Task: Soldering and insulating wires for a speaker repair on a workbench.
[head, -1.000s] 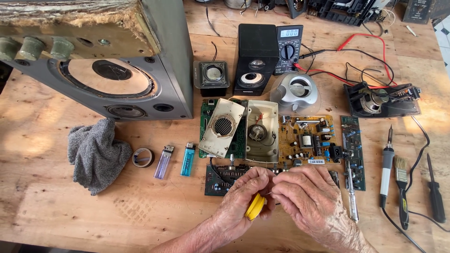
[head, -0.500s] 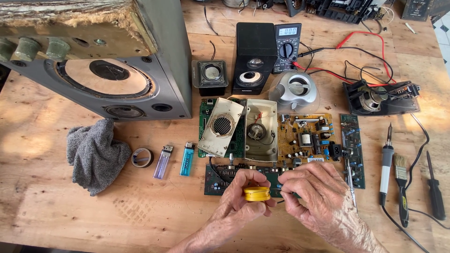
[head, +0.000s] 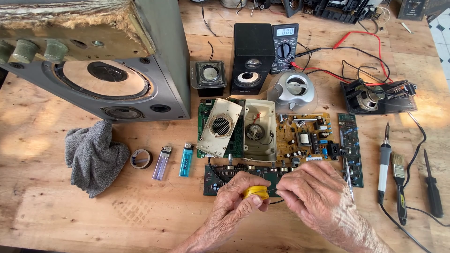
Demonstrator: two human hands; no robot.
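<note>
— So, where's the yellow spool (head: 255, 192)?

— Lower centre of the frame, over the dark circuit board (head: 234, 180), its axis running roughly left to right.

— The fingers?

— The left hand (head: 234, 206) curls around it; the right hand (head: 314, 192) pinches something thin just beside it.

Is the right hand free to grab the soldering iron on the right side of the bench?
Probably not at once: the right hand is pinching something at the yellow spool held by the left hand. The soldering iron itself lies uncovered on the bench.

Yellow solder spool (head: 256, 191); grey cloth (head: 93, 157); blue lighter (head: 186, 159); translucent purple lighter (head: 162, 162); green circuit board (head: 351, 149); red multimeter lead (head: 361, 42).
</note>
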